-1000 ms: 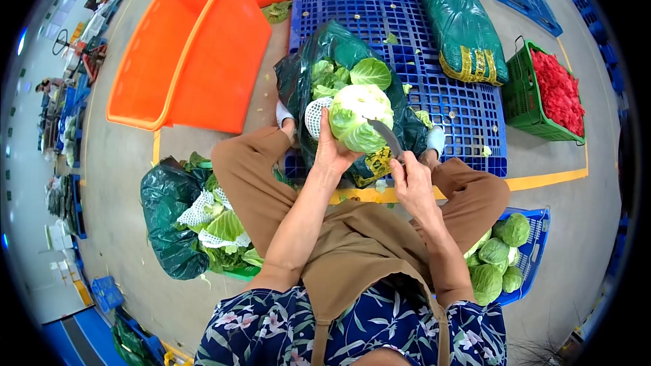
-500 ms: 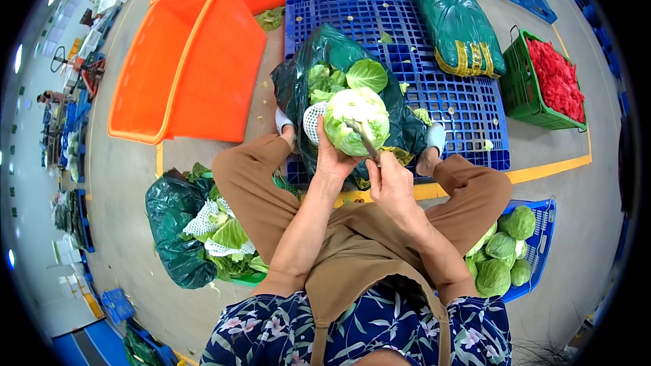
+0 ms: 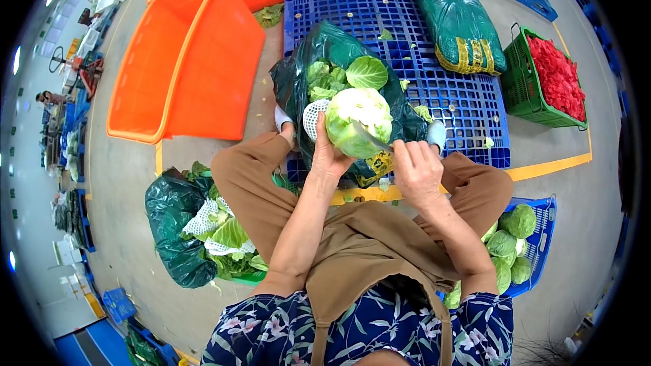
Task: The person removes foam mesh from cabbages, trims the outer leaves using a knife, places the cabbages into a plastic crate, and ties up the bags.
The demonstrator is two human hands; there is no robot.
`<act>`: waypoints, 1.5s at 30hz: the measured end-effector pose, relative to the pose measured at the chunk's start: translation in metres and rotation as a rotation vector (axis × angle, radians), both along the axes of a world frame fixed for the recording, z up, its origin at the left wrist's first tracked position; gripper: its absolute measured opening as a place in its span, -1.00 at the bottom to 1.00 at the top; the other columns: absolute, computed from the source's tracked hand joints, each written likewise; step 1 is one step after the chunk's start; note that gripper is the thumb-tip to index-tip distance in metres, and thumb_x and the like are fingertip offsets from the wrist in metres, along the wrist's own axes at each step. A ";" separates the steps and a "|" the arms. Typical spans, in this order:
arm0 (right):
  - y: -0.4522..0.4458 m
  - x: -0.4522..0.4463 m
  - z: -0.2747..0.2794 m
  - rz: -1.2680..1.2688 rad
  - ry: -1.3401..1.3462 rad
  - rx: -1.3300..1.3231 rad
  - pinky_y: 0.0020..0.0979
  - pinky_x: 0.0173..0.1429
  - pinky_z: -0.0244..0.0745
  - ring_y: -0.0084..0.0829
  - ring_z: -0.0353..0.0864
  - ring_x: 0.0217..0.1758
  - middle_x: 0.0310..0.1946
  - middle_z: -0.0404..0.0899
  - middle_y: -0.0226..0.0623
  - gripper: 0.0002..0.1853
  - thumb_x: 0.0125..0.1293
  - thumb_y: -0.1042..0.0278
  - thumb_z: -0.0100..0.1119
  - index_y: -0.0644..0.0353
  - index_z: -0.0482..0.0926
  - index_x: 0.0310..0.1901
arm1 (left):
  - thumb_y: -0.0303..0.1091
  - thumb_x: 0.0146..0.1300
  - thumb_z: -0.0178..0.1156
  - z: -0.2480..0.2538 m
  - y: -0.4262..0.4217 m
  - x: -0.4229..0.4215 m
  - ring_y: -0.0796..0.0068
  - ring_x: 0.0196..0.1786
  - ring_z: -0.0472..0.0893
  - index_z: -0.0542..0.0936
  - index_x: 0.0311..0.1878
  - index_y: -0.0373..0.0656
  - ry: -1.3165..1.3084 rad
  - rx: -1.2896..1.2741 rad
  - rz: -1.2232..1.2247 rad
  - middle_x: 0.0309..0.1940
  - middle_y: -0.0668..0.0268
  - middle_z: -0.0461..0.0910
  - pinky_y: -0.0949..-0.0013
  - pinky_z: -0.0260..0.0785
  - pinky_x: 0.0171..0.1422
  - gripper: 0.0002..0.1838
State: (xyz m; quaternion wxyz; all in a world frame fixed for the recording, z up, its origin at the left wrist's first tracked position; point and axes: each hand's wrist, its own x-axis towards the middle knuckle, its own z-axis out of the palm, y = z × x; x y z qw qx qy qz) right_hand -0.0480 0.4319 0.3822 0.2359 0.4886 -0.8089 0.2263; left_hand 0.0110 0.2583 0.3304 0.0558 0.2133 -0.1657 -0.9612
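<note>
Indoors: cabbage, knife in hands; blue pallet on floor.

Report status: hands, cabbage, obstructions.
Left hand holds cabbage. Right hand grips knife, blade at cabbage. Nothing visibly blocking knife.

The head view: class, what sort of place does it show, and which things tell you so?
Probably a produce packing or sorting area in a warehouse. The wide blue pallet, the large orange bin and the blue crate of cabbages suggest it.
</note>
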 end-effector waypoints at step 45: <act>0.024 -0.015 -0.012 -0.034 -1.399 -0.690 -0.65 -0.63 0.18 -0.76 0.29 -0.68 -0.64 0.37 -0.55 -0.75 0.32 0.26 0.19 0.28 0.50 -0.14 | 0.47 0.09 -0.02 -0.003 0.004 -0.008 0.24 0.29 0.38 0.28 0.34 -0.04 0.048 -0.060 -0.127 0.26 0.23 0.37 0.03 0.23 0.34 -0.09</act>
